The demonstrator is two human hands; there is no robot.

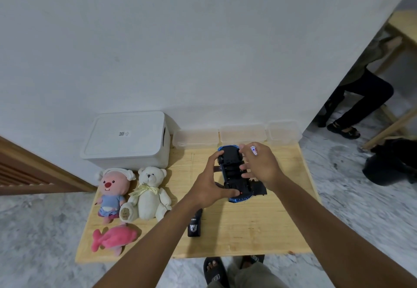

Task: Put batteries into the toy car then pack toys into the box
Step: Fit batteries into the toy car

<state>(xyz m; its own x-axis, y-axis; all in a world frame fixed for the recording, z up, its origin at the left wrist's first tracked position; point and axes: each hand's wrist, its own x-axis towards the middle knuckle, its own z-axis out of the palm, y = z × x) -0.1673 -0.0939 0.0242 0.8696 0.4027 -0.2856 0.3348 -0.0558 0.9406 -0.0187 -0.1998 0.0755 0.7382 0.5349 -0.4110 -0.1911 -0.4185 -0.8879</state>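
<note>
A blue toy car (232, 170) lies upside down on the wooden table (237, 231), its black underside up. My left hand (209, 186) grips the car's left side and near end. My right hand (259, 166) hovers over the car's right side and pinches a small white battery (254, 149) between thumb and forefinger, its other fingers reaching to the underside. A black cover piece (259, 188) lies by the car's right. The closed white storage box (126, 140) stands at the table's back left.
A pink beaver plush (111, 195), a white teddy bear (147, 194) and a pink fish plush (112, 239) lie at the left. A black remote (195, 223) lies near the front. Three clear containers (242, 134) line the wall. Another person sits at the right.
</note>
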